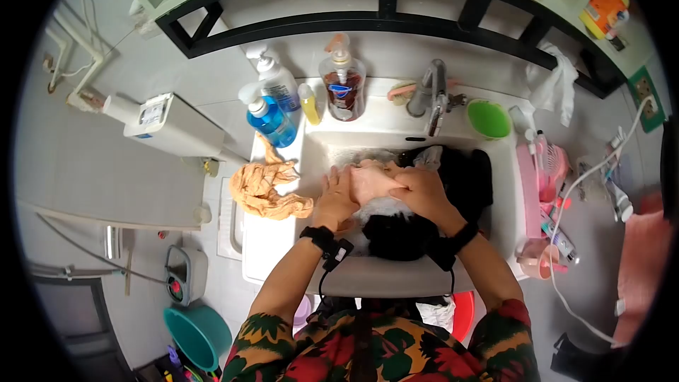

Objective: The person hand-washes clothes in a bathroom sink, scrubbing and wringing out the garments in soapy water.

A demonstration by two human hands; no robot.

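Note:
A pale pink cloth [373, 181] is in the white sink [503, 205], between my two hands. My left hand [335, 198] lies on the cloth's left side, fingers stretched out and pointing up. My right hand [423, 194] grips the cloth's right side with its fingers bent round it. Black cloth [470, 177] fills the right part of the basin, and another dark piece [399, 237] lies below my hands. Whitish suds show around the cloths. A small grey cloth [428, 158] rests just above my right hand. Both wrists wear black bands.
A crumpled orange cloth [265, 187] lies on the left ledge. Behind the basin stand a blue bottle [272, 126], a white pump bottle [279, 85], a dark red soap bottle [343, 88], a faucet [433, 95] and a green bowl [489, 119]. A black-framed shelf [283, 22] runs above.

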